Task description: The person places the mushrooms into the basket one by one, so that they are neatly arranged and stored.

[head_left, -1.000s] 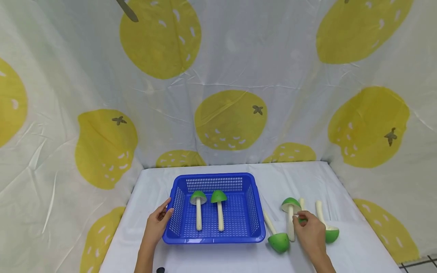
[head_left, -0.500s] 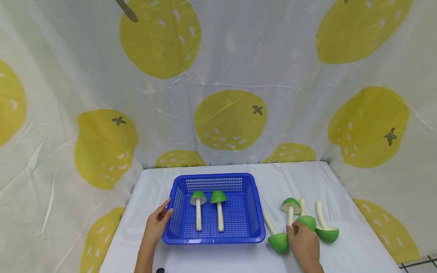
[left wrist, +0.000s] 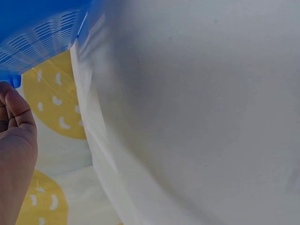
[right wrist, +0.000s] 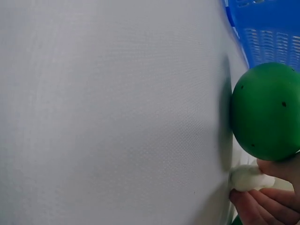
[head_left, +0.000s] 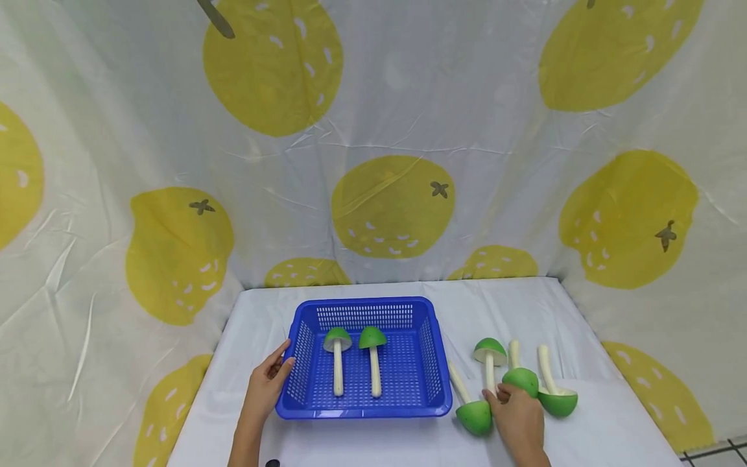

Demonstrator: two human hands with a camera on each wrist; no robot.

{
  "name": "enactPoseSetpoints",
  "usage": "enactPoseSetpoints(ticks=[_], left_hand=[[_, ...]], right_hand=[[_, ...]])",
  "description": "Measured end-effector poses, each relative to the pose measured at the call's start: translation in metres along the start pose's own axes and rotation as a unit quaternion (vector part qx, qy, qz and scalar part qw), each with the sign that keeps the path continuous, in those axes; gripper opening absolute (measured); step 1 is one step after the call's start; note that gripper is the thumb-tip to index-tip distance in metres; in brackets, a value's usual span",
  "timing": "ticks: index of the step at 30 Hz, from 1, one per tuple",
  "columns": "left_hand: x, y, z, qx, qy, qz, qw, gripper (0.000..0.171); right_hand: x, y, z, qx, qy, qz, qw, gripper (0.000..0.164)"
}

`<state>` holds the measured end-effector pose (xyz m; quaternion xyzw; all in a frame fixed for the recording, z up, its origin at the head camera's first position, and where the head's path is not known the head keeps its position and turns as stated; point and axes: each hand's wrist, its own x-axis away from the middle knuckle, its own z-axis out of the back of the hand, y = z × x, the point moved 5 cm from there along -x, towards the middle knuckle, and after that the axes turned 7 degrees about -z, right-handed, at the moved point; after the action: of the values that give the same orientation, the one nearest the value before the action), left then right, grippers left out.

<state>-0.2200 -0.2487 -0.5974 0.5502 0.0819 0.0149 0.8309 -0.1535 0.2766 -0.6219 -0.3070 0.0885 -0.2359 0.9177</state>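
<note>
My left hand (head_left: 264,386) holds the left rim of a blue plastic basket (head_left: 364,412), thumb at the rim; the left wrist view shows only part of this hand beside the basket's underside. Two green-capped toy mushrooms, one on the left (head_left: 338,366) and one on the right (head_left: 375,370), lie inside, caps away from me. To the right of the basket, my right hand (head_left: 518,415) pinches the white stem of another mushroom (head_left: 490,353) lying on the cloth. In the right wrist view, thumb and fingers close around its pale stem end (right wrist: 246,178).
Close around the right hand lie a mushroom by the basket (head_left: 474,418), one behind the hand (head_left: 521,381) and one at the far right (head_left: 558,402). White cloth (head_left: 362,444) covers the table. Lemon-print curtains (head_left: 397,207) stand at the back and sides.
My right hand has moved left and nearer to me, onto the mushroom's stem, and that mushroom has shifted slightly left. The left hand stays at the basket.
</note>
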Motion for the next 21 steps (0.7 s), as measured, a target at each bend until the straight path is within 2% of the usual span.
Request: enactPoseSetpoints(ticks=[7, 9, 15, 21], left_hand=[[0.009, 0.039, 0.004, -0.005, -0.018, 0.017, 0.9997, 0.049], [0.008, 0.035, 0.004, -0.002, -0.017, 0.017, 0.9997, 0.05], [-0.001, 0.003, 0.0, -0.005, -0.009, 0.019, 0.9998, 0.051], [-0.001, -0.002, 0.0, -0.003, -0.001, 0.001, 1.0, 0.052]], right_hand=[[-0.001, 0.0, -0.002, -0.016, -0.021, 0.01, 1.0, 0.04], [-0.002, -0.001, -0.002, -0.02, -0.023, 0.015, 0.999, 0.04], [-0.001, -0.001, -0.002, -0.029, -0.006, 0.026, 0.999, 0.037], [-0.001, 0.0, -0.002, -0.045, 0.011, 0.034, 0.998, 0.033]])
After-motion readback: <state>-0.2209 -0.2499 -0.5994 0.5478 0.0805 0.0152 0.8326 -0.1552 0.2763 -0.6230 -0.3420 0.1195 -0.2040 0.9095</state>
